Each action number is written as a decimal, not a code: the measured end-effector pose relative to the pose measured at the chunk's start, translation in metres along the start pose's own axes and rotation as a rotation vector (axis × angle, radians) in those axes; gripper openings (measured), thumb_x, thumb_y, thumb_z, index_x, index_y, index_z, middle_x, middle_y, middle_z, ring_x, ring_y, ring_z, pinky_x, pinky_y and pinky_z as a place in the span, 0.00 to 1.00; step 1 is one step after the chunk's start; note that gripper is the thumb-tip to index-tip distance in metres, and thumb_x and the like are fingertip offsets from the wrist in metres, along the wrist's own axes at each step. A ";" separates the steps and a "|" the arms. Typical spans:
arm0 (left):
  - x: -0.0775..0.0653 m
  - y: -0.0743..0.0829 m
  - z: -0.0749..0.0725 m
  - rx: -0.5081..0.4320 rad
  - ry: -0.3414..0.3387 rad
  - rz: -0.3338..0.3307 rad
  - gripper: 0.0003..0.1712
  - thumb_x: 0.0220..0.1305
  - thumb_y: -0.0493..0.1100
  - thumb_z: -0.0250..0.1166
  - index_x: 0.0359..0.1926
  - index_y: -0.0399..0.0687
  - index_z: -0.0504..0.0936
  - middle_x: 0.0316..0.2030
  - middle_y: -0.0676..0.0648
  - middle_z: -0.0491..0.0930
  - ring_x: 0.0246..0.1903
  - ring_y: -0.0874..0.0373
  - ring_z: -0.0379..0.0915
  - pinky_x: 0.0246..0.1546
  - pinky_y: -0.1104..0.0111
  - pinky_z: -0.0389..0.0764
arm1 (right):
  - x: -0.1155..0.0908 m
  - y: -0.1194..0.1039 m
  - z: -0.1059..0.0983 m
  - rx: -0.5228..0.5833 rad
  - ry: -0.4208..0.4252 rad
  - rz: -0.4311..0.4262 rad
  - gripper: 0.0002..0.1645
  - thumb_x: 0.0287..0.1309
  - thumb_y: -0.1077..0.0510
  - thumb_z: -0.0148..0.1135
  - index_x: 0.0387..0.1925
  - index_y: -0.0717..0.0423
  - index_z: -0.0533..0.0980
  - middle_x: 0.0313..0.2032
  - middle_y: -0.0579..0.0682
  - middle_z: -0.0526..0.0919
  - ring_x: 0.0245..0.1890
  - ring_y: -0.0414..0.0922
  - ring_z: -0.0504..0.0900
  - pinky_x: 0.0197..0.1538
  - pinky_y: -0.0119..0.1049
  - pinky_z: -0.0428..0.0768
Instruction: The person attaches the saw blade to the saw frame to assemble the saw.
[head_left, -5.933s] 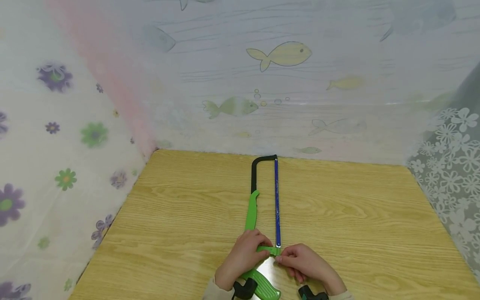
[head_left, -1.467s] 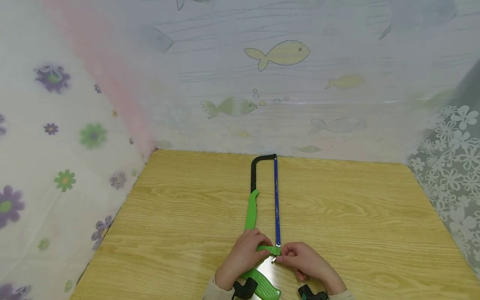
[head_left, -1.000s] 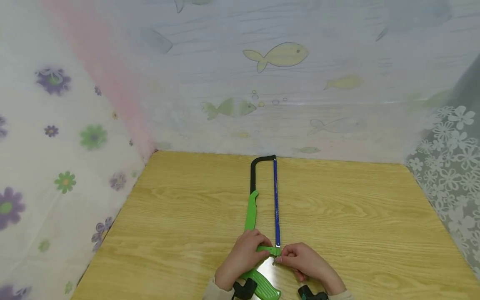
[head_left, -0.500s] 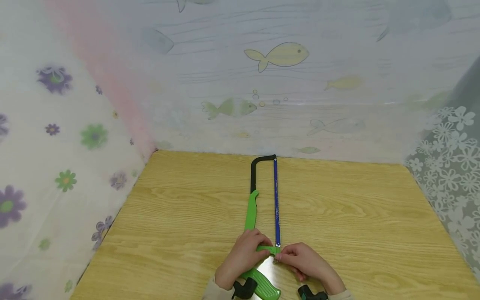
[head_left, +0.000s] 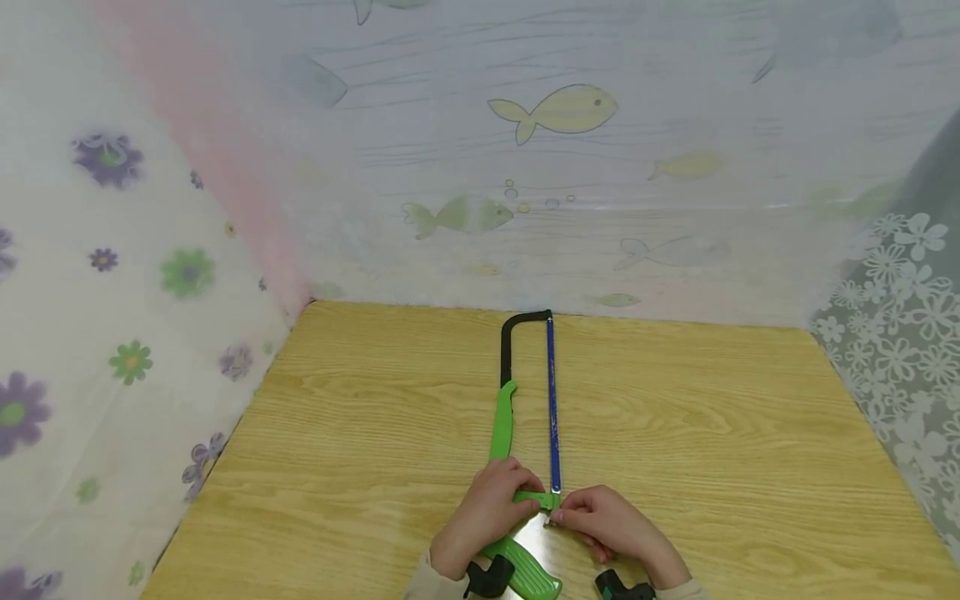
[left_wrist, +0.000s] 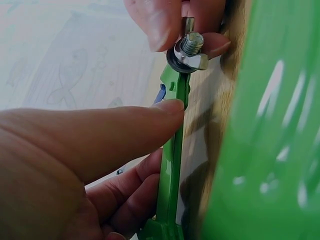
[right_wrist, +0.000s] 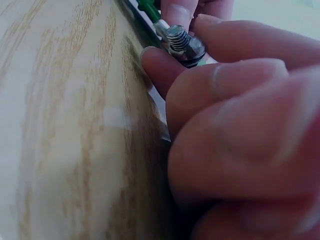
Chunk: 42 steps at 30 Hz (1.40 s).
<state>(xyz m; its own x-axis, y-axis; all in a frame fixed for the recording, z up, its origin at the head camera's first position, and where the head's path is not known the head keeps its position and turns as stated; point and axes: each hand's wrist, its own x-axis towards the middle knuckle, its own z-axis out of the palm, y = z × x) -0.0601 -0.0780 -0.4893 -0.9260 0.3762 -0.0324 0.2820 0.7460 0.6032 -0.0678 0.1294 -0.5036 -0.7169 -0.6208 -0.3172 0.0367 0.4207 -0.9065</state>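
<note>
Left hand point(head_left: 489, 502) grips a green-and-black bow-shaped hacksaw point(head_left: 502, 423) on the wood-grain table point(head_left: 675, 408), its thin blue blade point(head_left: 553, 400) already strung end to end; a silver metal wing nut point(left_wrist: 200, 61) sits threaded, the right hand point(head_left: 618, 525) pinching it, whether snug yet I can't tell.

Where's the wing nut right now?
Left wrist view, top, just right of centre: the wing nut sits on the threaded bolt at the green arm's end, pinched by the right hand.

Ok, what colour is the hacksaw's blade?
The blade is blue, silvery at its near end; the head view shows it best.
</note>
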 end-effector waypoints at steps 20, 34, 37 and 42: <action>-0.001 0.000 0.000 -0.008 -0.004 0.001 0.05 0.52 0.49 0.64 0.33 0.63 0.81 0.29 0.63 0.67 0.33 0.66 0.61 0.35 0.71 0.64 | 0.000 0.002 0.001 0.052 0.026 -0.007 0.16 0.53 0.47 0.59 0.25 0.56 0.72 0.06 0.42 0.64 0.03 0.34 0.60 0.08 0.28 0.61; 0.000 -0.001 0.001 0.000 0.003 0.006 0.05 0.52 0.49 0.64 0.33 0.62 0.81 0.29 0.63 0.68 0.33 0.66 0.61 0.34 0.71 0.64 | -0.001 -0.001 -0.001 0.039 0.026 -0.010 0.16 0.55 0.47 0.57 0.26 0.57 0.76 0.06 0.42 0.63 0.03 0.33 0.60 0.08 0.27 0.61; 0.000 0.000 0.001 0.002 0.005 0.007 0.05 0.53 0.49 0.64 0.33 0.62 0.81 0.30 0.63 0.68 0.33 0.66 0.61 0.34 0.71 0.64 | -0.001 -0.001 -0.001 0.034 0.028 -0.015 0.16 0.55 0.47 0.56 0.27 0.56 0.77 0.06 0.42 0.62 0.03 0.33 0.61 0.08 0.28 0.62; 0.000 0.000 0.000 0.001 -0.005 -0.003 0.05 0.52 0.49 0.64 0.33 0.62 0.81 0.30 0.63 0.68 0.32 0.66 0.61 0.34 0.71 0.64 | -0.001 0.000 -0.001 0.033 0.024 -0.016 0.16 0.55 0.46 0.56 0.27 0.55 0.77 0.06 0.41 0.62 0.03 0.34 0.61 0.08 0.28 0.62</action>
<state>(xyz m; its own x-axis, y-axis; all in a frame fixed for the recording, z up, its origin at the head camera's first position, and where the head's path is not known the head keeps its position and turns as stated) -0.0605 -0.0781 -0.4893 -0.9255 0.3767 -0.0386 0.2792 0.7478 0.6024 -0.0679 0.1304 -0.5035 -0.7343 -0.6109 -0.2960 0.0478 0.3885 -0.9202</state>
